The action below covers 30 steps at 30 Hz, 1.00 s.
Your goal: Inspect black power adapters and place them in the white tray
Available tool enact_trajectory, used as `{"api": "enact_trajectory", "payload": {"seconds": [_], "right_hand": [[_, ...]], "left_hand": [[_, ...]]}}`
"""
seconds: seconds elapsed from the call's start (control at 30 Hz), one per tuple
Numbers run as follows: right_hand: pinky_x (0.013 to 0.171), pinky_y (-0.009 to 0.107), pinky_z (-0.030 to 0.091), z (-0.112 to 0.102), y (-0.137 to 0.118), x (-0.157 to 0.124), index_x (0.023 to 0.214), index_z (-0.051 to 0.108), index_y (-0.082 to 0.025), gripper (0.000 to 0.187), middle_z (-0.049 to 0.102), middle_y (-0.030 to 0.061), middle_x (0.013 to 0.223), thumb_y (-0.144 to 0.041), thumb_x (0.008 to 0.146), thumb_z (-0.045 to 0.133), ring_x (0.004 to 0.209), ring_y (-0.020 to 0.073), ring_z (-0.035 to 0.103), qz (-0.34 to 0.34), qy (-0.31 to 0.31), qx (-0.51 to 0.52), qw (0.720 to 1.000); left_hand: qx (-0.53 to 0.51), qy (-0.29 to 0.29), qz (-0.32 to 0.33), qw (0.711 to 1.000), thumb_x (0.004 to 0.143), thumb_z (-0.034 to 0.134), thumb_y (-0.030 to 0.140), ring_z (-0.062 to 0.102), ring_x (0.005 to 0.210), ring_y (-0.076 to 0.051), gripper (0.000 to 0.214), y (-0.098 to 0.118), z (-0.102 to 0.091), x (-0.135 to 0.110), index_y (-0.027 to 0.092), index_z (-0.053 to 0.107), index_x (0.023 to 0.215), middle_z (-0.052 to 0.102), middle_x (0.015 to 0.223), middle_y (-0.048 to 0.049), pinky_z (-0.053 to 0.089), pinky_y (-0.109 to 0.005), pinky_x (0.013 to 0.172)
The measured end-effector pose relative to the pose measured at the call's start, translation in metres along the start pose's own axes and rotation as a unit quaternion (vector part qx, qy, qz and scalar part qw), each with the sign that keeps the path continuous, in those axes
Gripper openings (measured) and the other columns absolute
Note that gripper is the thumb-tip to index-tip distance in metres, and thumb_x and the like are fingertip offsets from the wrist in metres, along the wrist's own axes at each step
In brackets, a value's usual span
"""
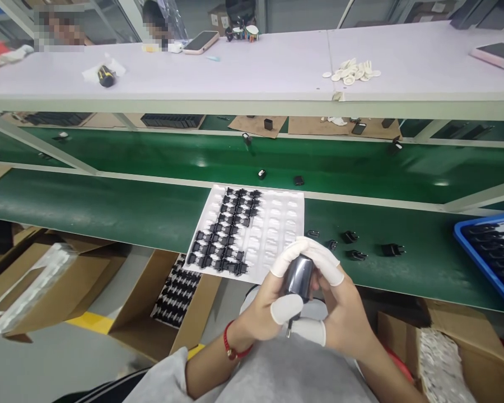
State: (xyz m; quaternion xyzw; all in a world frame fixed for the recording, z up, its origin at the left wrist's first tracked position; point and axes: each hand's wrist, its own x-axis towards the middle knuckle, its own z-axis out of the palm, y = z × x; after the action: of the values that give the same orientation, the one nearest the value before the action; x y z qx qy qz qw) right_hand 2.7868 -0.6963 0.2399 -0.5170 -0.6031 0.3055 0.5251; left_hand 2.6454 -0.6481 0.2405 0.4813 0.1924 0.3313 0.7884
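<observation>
Between my two hands, close in front of me, is a glossy black plug adapter with a metal pin pointing down toward me. The fingers and thumb of my left hand are closed on its left side. My right hand grips it from the right, thumb near the pin end. White finger cots cover several fingertips. Just beyond lies a white moulded tray, its left and middle pockets filled with black plug adapters. Loose plug adapters rest on the green bench to the right.
A blue bin of black adapters stands at the right bench edge. Below left, an open carton holds filled trays. Behind the green belt runs a raised shelf with finger cots and a phone. People sit across.
</observation>
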Motion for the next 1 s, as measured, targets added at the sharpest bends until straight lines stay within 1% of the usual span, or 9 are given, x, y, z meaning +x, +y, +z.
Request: {"api": "enact_trajectory", "payload": {"seconds": [0.17,0.27,0.37,0.43,0.57,0.67,0.77,0.87,1.0], "right_hand": [[0.082,0.043,0.057,0.002,0.004,0.002,0.132,0.060,-0.024,0.070,0.062,0.0036,0.086,-0.044,0.068,0.083,0.077,0.0237,0.063,0.064,-0.002,0.041,0.997],[0.069,0.038,0.057,0.002,0.020,0.008,0.130,0.060,-0.019,0.075,0.061,0.0026,0.080,-0.052,0.067,0.082,0.071,0.0221,0.061,0.143,-0.049,0.065,0.986],[0.088,0.047,0.056,-0.003,0.040,0.010,0.143,0.048,-0.019,0.089,0.067,0.0107,0.100,-0.060,0.070,0.077,0.097,0.0299,0.066,0.187,-0.132,0.071,0.971],[0.108,0.055,0.042,-0.006,0.048,0.010,0.149,0.040,-0.020,0.097,0.060,0.0181,0.130,-0.061,0.070,0.078,0.127,0.0353,0.054,0.169,-0.140,0.028,0.975],[0.110,0.051,0.045,-0.011,0.047,0.013,0.139,0.056,-0.027,0.065,0.059,0.0140,0.139,-0.045,0.080,0.076,0.130,0.0318,0.055,0.056,-0.118,-0.059,0.990],[0.091,0.042,0.059,-0.018,0.045,0.018,0.114,0.073,-0.029,0.034,0.075,0.0076,0.114,-0.036,0.081,0.075,0.106,0.0284,0.071,-0.016,-0.048,-0.043,0.998],[0.077,0.041,0.062,-0.021,0.045,0.020,0.103,0.075,-0.026,0.028,0.078,0.0064,0.098,-0.042,0.079,0.077,0.090,0.0285,0.075,0.001,0.076,0.076,0.994],[0.076,0.042,0.061,-0.015,0.039,0.019,0.098,0.073,-0.023,0.038,0.077,0.0075,0.095,-0.053,0.076,0.078,0.090,0.0299,0.074,0.032,0.158,0.167,0.973],[0.084,0.044,0.057,-0.003,0.021,0.021,0.097,0.072,-0.024,0.038,0.073,0.0069,0.099,-0.058,0.080,0.072,0.096,0.0294,0.070,0.011,0.205,0.149,0.967]], "left_hand": [[0.042,0.029,-0.025,0.998,0.085,0.064,0.050,0.057,0.091,-0.023,0.070,-0.003,0.000,-0.002,0.028,0.040,0.147,0.064,0.105,-0.0083,0.049,-0.039,0.083],[0.019,0.102,-0.103,0.989,0.084,0.067,0.046,0.055,0.082,-0.018,0.068,-0.005,-0.005,0.006,0.024,0.044,0.144,0.064,0.090,-0.0038,0.048,-0.032,0.076],[-0.093,0.185,-0.177,0.962,0.085,0.066,0.040,0.054,0.072,-0.013,0.052,-0.004,-0.007,0.019,0.020,0.054,0.132,0.060,0.081,-0.0001,0.045,-0.026,0.068],[-0.143,0.221,-0.179,0.948,0.087,0.066,0.042,0.057,0.072,-0.011,0.041,-0.005,-0.007,0.026,0.019,0.060,0.120,0.062,0.088,-0.0009,0.045,-0.025,0.068],[-0.156,0.181,-0.198,0.950,0.085,0.066,0.054,0.056,0.065,-0.010,0.040,-0.011,-0.005,0.029,0.017,0.067,0.101,0.062,0.082,-0.0005,0.047,-0.025,0.065],[-0.137,0.080,-0.200,0.967,0.083,0.055,0.070,0.060,0.071,-0.015,0.060,-0.013,-0.006,0.023,0.017,0.068,0.108,0.063,0.077,-0.0029,0.049,-0.029,0.068],[-0.025,0.004,-0.182,0.983,0.082,0.061,0.065,0.066,0.090,-0.021,0.074,-0.006,-0.003,0.016,0.025,0.045,0.142,0.067,0.104,-0.0085,0.053,-0.034,0.076],[0.152,0.035,-0.106,0.982,0.076,0.077,0.036,0.060,0.116,-0.028,0.093,0.006,0.007,0.016,0.031,0.024,0.153,0.050,0.143,-0.0131,0.051,-0.043,0.096],[0.300,0.058,-0.036,0.952,0.078,0.076,0.037,0.054,0.124,-0.033,0.080,0.020,0.017,0.025,0.027,0.038,0.148,0.055,0.138,-0.0131,0.047,-0.049,0.104]]}}
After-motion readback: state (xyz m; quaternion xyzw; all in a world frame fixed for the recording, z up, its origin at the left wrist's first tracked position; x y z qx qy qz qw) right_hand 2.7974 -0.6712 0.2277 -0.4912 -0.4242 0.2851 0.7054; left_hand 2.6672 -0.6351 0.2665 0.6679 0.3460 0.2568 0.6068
